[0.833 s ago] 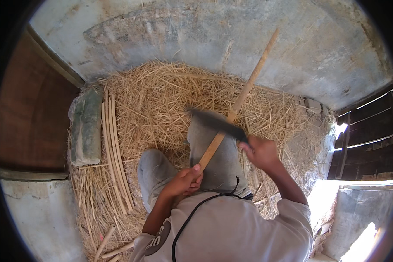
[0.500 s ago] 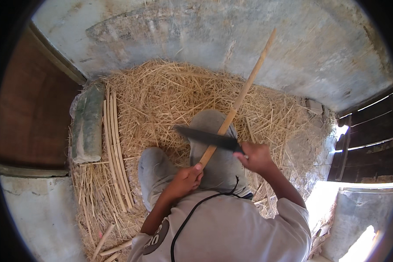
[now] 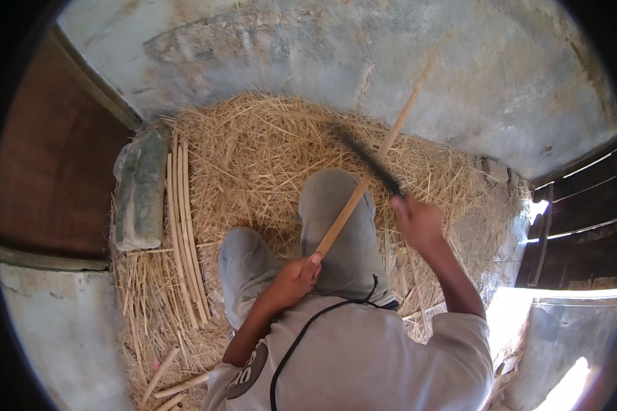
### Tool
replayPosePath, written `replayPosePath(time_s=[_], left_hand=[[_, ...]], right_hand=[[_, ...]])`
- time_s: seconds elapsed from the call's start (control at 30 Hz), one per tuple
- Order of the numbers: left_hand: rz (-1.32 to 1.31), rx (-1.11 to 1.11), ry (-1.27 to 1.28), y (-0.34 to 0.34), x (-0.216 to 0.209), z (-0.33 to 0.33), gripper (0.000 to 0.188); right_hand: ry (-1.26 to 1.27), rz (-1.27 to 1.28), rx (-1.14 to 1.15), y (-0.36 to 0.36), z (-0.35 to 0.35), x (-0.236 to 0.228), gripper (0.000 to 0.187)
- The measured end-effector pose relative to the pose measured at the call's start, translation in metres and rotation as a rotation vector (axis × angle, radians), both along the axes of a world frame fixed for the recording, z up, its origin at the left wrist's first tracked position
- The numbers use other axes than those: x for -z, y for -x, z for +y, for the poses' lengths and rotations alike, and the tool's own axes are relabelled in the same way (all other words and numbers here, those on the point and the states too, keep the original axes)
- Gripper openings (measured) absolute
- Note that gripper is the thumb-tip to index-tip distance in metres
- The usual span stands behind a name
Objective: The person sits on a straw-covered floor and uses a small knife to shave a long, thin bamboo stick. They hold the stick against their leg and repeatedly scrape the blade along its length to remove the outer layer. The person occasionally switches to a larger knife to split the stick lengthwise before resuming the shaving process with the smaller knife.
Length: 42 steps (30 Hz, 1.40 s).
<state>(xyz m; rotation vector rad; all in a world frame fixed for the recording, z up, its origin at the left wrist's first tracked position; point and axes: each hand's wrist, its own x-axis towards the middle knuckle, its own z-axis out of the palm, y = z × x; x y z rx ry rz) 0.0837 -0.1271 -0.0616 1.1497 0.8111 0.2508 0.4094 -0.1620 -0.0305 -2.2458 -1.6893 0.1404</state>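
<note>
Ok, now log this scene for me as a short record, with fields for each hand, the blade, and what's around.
Left hand: person's left hand grips the near end of a long wooden stick
Right hand: person's right hand holds a dark knife by its handle
Blade: crosses the stick in view; contact unclear
Stick: slants away over the right knee
Ground: loose straw
Left side: slim wooden strips beside a greenish roll-shaped object

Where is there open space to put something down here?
On the loose golden straw, between the long pale wooden strips and the black-bladed knife. Crowded: the strips beside the mottled-green rounded block, and the grey-trousered right knee, where the tan wooden stick crosses.
</note>
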Motion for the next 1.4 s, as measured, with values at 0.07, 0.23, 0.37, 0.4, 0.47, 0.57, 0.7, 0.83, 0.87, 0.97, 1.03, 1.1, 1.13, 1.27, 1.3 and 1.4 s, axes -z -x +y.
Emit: replayPosePath(time_s=[0.07, 0.23, 0.37, 0.4, 0.47, 0.57, 0.7, 0.83, 0.87, 0.97, 1.03, 1.1, 1.13, 1.27, 1.3, 1.4], left_hand=[[-0.02, -0.02, -0.031, -0.001, 0.001, -0.001, 0.054], [-0.001, -0.022, 0.032, -0.001, 0.001, -0.002, 0.057], [-0.004, -0.052, 0.003, 0.001, -0.001, -0.005, 0.058], [0.006, -0.042, -0.015, 0.001, -0.001, -0.005, 0.058], [-0.021, -0.024, -0.042, 0.0, -0.001, -0.004, 0.059], [-0.009, -0.007, 0.237, -0.002, -0.001, 0.004, 0.062], [-0.01, 0.047, 0.234, 0.003, -0.007, 0.011, 0.065], [-0.032, 0.056, 0.302, 0.004, -0.009, 0.015, 0.067], [-0.073, 0.062, 0.335, 0.004, -0.008, 0.017, 0.067], [-0.08, 0.073, 0.389, 0.007, -0.004, 0.019, 0.066], [-0.1, 0.076, 0.393, 0.008, -0.002, 0.018, 0.066], [-0.094, 0.076, 0.382, 0.007, -0.001, 0.018, 0.066], [-0.094, 0.074, 0.369, 0.006, -0.001, 0.017, 0.065], [-0.103, 0.071, 0.362, 0.005, 0.0, 0.017, 0.064], [-0.116, 0.079, 0.364, 0.005, 0.0, 0.016, 0.064], [-0.107, 0.086, 0.355, 0.006, -0.001, 0.017, 0.064]], right_hand=[[0.052, -0.231, -0.445, 0.005, -0.005, 0.003, 0.054], [-0.218, 0.324, 0.231, 0.004, 0.001, 0.013, 0.055], [0.044, -0.094, -0.273, 0.011, -0.01, 0.027, 0.048], [-0.057, -0.085, -0.278, 0.012, -0.013, 0.029, 0.047], [-0.032, -0.056, -0.281, 0.013, -0.017, 0.033, 0.046], [0.004, 0.252, 0.169, 0.009, -0.01, 0.032, 0.047], [0.046, -0.153, -0.342, 0.013, -0.005, 0.027, 0.048], [-0.054, 0.24, 0.087, 0.01, -0.001, 0.025, 0.048], [0.022, 0.218, 0.09, 0.008, -0.002, 0.026, 0.048], [-0.039, -0.049, -0.183, 0.0, -0.007, 0.026, 0.049], [-0.097, -0.069, -0.363, -0.006, -0.007, 0.025, 0.049], [-0.083, 0.106, -0.244, -0.011, -0.007, 0.025, 0.049], [-0.056, 0.286, -0.045, -0.012, -0.006, 0.025, 0.05], [0.099, 0.12, -0.135, -0.008, -0.01, 0.032, 0.049], [0.106, -0.028, -0.393, -0.007, -0.011, 0.032, 0.05], [-0.076, 0.099, -0.231, -0.003, -0.013, 0.03, 0.05]])
